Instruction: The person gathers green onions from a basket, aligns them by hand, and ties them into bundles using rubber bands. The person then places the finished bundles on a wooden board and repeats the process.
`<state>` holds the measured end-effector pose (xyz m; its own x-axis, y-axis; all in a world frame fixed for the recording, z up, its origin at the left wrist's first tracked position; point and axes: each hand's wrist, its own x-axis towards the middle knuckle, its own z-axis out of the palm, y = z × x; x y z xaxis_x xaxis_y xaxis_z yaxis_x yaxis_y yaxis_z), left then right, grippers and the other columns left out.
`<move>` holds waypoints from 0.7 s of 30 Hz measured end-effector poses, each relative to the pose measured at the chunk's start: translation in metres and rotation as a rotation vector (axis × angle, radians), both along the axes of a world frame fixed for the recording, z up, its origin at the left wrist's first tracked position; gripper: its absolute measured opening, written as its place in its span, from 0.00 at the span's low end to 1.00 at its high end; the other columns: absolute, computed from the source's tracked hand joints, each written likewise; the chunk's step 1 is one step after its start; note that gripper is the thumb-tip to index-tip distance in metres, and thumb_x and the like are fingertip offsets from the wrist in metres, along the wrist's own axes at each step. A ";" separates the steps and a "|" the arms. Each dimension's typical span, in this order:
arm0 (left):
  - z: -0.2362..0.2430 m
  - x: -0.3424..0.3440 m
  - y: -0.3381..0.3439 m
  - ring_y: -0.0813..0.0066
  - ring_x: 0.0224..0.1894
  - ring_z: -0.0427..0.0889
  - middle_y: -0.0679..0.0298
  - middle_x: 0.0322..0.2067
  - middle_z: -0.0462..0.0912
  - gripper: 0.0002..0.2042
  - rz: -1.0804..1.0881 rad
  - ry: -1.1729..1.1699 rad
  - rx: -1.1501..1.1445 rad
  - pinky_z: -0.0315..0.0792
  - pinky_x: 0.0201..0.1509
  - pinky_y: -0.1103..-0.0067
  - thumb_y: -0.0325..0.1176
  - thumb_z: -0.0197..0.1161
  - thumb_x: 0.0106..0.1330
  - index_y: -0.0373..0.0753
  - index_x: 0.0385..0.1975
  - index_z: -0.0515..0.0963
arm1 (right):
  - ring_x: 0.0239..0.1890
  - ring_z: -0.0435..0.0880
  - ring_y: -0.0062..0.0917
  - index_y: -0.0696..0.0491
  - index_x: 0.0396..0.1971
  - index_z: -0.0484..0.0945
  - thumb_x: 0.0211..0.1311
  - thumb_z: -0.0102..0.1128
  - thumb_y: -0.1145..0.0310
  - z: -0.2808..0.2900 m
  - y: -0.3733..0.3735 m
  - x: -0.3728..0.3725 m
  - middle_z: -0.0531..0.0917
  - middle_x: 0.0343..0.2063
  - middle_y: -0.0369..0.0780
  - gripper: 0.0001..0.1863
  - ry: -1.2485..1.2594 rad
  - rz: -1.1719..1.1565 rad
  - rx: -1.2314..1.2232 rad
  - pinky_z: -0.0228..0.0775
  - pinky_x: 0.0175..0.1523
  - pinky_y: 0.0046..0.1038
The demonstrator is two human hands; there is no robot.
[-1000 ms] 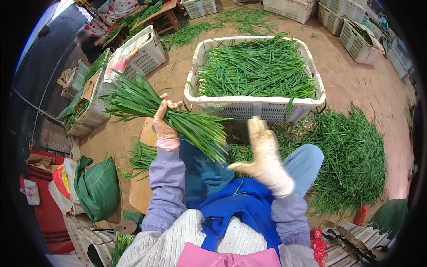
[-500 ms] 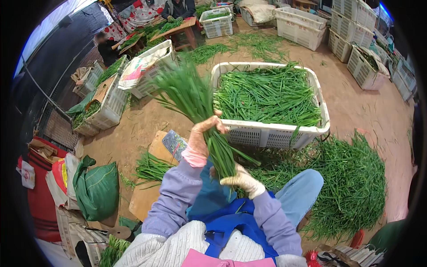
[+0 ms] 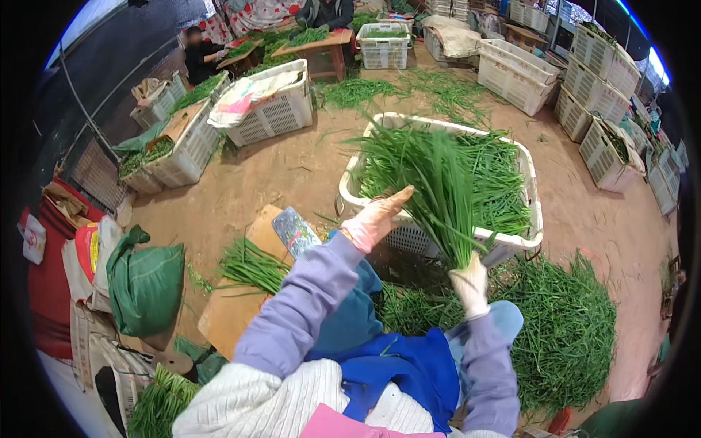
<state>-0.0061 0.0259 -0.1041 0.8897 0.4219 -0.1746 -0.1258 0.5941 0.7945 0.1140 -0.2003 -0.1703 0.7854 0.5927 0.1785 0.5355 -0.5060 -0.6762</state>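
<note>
My right hand (image 3: 471,287), in a pale glove, is wrapped round the lower ends of a bunch of garlic chives (image 3: 444,193). The bunch stands tilted, its leaves fanning up and left over the near side of a white plastic crate (image 3: 531,191). More chives (image 3: 499,171) fill that crate. Just left of the bunch, my left hand (image 3: 377,217) is stretched out open, pink at the wrist, holding nothing that I can see. Below my left forearm, a smaller bunch of chives (image 3: 252,266) lies on a wooden board (image 3: 226,314).
A large heap of loose greens (image 3: 566,328) lies on the floor at right. A green sack (image 3: 146,285) stands at left. White crates (image 3: 270,109) line the left and back, with a stack (image 3: 599,77) at far right. Two people (image 3: 325,16) sit at the back.
The chive bunch has swung right and now hangs over the crate. My left hand has let go of it, while my right hand has moved right and up, holding its lower ends.
</note>
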 end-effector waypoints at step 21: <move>-0.129 -0.276 0.026 0.57 0.60 0.62 0.60 0.54 0.70 0.19 0.243 0.832 1.492 0.52 0.65 0.62 0.36 0.57 0.60 0.45 0.53 0.70 | 0.22 0.81 0.19 0.58 0.40 0.74 0.51 0.58 0.63 0.179 0.184 -0.077 0.82 0.29 0.41 0.18 0.618 0.504 0.335 0.65 0.16 0.16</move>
<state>-0.2825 0.0514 -0.2333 0.6672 0.7357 0.1171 0.6044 -0.6264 0.4923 0.0368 -0.0160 0.0088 0.4568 0.8889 0.0338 0.1299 -0.0291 -0.9911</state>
